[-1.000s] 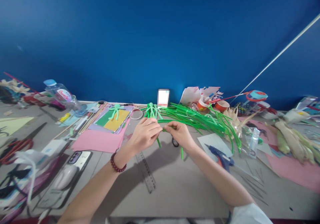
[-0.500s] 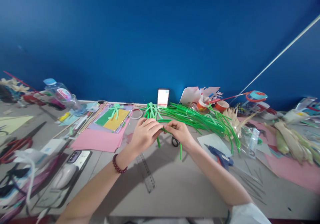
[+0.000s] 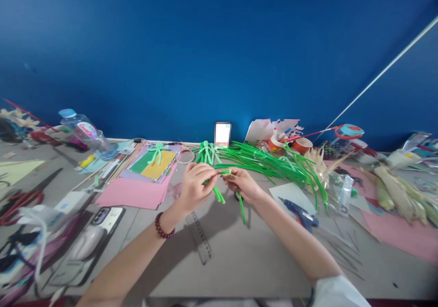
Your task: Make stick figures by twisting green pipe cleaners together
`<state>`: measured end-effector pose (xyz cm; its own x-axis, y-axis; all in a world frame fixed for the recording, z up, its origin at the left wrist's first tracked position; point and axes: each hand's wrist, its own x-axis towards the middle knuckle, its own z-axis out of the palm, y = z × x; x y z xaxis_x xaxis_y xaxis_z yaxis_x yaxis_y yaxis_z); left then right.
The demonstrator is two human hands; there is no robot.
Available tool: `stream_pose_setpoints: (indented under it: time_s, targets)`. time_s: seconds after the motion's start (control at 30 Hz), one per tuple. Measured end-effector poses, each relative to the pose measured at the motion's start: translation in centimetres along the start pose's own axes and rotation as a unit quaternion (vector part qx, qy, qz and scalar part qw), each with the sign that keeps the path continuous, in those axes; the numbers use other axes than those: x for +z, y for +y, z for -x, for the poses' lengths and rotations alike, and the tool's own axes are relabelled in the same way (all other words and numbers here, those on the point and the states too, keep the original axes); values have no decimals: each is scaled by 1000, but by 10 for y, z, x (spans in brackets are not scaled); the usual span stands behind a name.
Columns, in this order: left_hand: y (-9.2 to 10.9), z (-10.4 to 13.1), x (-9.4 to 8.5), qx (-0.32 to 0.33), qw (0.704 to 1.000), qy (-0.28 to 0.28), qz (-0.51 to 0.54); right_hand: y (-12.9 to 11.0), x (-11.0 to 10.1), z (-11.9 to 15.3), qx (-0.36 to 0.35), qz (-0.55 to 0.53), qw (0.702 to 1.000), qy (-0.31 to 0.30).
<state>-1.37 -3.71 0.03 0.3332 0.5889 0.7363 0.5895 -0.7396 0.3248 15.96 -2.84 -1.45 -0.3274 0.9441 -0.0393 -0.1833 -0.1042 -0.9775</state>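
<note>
Both hands meet over the middle of the table, and the fingers are in tight! The left hand has thumb and forefinger pinched together on one end of a short green piece; the right hand pinches the other end, its remaining fingers curled in beneath. So there's the piece, level between the fingertips, up off the table, hardly any gap between the two hands. Green ends poke down below the left hand, and a longer green strand dangles below the right; whether it's all one length, the fingers hide, and nobody can tell.

A dark red bracelet circles the left wrist, and just below it on the right a clear ruler lies at a slant. Beyond the hands, a green bundle sprawls off to the right, with pale green figures at its left end. Another figure lies over on the coloured sheets, pink paper in front of them. Out on the right, a blue glue gun rests partly on white paper. And at the back, upright by the blue wall, stands a small screen, its picture blurred out.
</note>
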Motion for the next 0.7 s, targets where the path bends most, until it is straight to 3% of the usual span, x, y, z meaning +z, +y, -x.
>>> stream_pose_setpoints:
  time_s: [0.07, 0.13, 0.2, 0.27, 0.33, 0.4, 0.53, 0.7]
  targets:
    - [1, -1, 1, -48, 999, 7, 25, 2, 3, 2, -54, 107, 992, 30]
    - [2, -1, 2, -90, 995, 9, 46, 1, 6, 6, -133, 250, 957, 64]
    - [0, -2, 3, -135, 987, 1, 84, 1, 9, 13, -222, 397, 886, 92]
    - [-4, -3, 4, -190, 970, -30, 149, 0, 12, 19, -293, 527, 791, 108]
    - [-8, -4, 3, -239, 942, -70, 225, 0, 13, 23, -335, 619, 701, 116]
    - [-12, -5, 2, -267, 918, -100, 275, -1, 13, 24, -360, 670, 639, 116]
    - [-16, -7, -2, -275, 907, -130, 291, -3, 10, 23, -410, 691, 589, 86]
    - [-19, -10, -10, -247, 898, -203, 300, -2, 7, 21, -399, 700, 588, 66]
